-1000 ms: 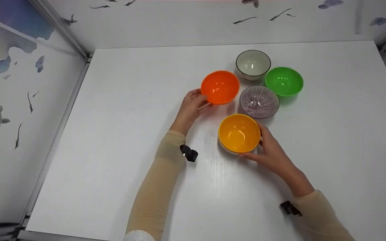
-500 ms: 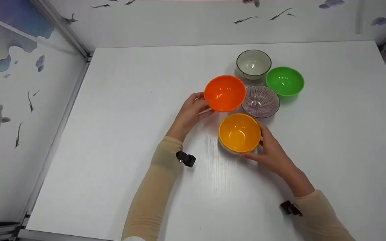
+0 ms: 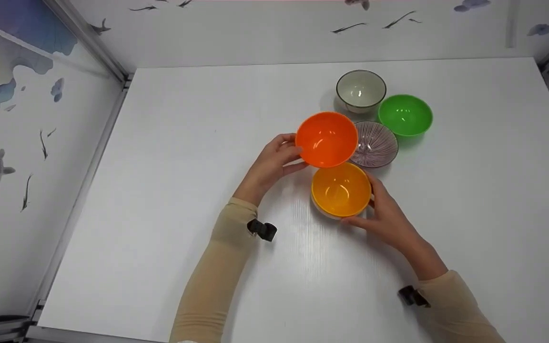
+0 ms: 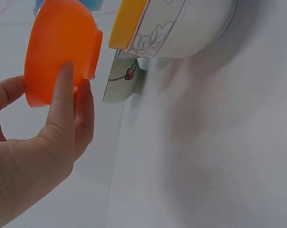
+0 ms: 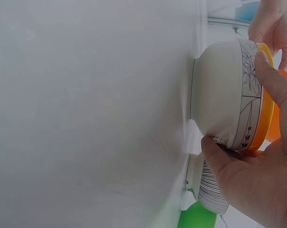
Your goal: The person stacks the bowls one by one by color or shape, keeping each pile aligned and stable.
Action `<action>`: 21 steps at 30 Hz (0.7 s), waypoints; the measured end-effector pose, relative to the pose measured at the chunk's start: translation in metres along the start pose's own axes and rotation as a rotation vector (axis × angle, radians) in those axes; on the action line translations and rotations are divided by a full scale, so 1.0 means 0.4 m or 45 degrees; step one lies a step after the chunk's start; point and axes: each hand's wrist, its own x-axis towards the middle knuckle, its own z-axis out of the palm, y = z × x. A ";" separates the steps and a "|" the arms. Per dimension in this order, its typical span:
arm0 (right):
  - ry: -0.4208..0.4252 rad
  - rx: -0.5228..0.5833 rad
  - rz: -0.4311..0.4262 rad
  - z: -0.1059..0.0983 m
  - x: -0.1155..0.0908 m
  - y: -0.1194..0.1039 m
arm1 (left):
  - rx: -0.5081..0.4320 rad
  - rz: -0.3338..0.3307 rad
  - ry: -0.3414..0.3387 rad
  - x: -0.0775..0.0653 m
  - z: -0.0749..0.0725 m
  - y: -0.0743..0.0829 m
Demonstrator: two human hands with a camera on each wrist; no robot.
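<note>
My left hand [image 3: 274, 159] grips the left side of an orange bowl [image 3: 327, 140], thumb near the rim and fingers underneath. In the left wrist view the orange bowl [image 4: 60, 52] is up off the table, its base toward the nested bowls. A yellow bowl [image 3: 341, 189] sits inside a white bowl with a drawn leaf band [image 5: 221, 90], which stands on the table. Around the right side of this pair curls my right hand [image 3: 391, 219], thumb at the front near the band. The orange bowl overlaps the yellow bowl's back rim in the head view.
Behind the nested pair stands a purple-striped bowl [image 3: 377, 145], partly covered by the orange one. A green bowl [image 3: 405, 115] and a pale dark-rimmed bowl [image 3: 360, 89] stand close behind it. White panels with painted fish border the white table [image 3: 160, 190] at the back and left.
My left hand has brought the orange bowl toward me and to the right, from beside the striped bowl to over the yellow bowl's back edge. My right hand has stayed in place.
</note>
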 end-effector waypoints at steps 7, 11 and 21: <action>-0.002 0.010 0.000 0.000 0.000 0.001 | 0.008 -0.005 -0.033 -0.011 -0.003 0.003; -0.004 0.019 -0.003 -0.001 0.001 0.001 | 0.006 -0.009 -0.035 -0.015 -0.004 0.004; -0.007 0.026 -0.006 -0.001 0.002 0.004 | 0.112 0.007 -0.086 -0.024 -0.001 0.004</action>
